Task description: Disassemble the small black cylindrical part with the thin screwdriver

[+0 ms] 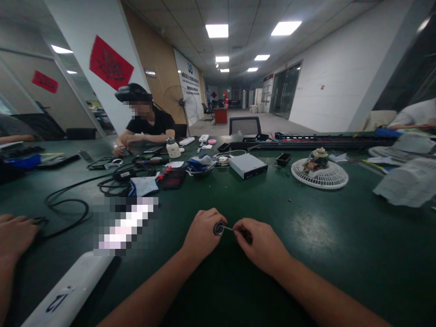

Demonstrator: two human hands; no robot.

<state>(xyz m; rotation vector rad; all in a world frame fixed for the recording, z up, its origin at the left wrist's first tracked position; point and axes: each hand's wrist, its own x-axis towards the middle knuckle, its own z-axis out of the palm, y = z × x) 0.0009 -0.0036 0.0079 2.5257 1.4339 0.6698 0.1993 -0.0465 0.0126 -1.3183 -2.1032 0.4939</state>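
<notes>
My left hand (201, 231) is closed around a small round part (218, 229) with a shiny metal rim and a dark, hollow-looking end facing right. A thin, pale metal rod (229, 228) bridges the gap between the part and my right hand (261, 240). One end of the rod meets the round part's open end; the other is pinched between my right thumb and fingers. What kind of tool the rod belongs to is hidden in the fingers. Both hands are held low over the green table (218, 200), near its front.
Another person's hand (15, 236) rests at the far left beside a black cable (85, 213) and a long white bar (64, 290). Ahead lie a silver disc drive (248, 166), a white fan grille (335, 179) and a bottle (173, 149). A co-worker (155, 120) sits opposite.
</notes>
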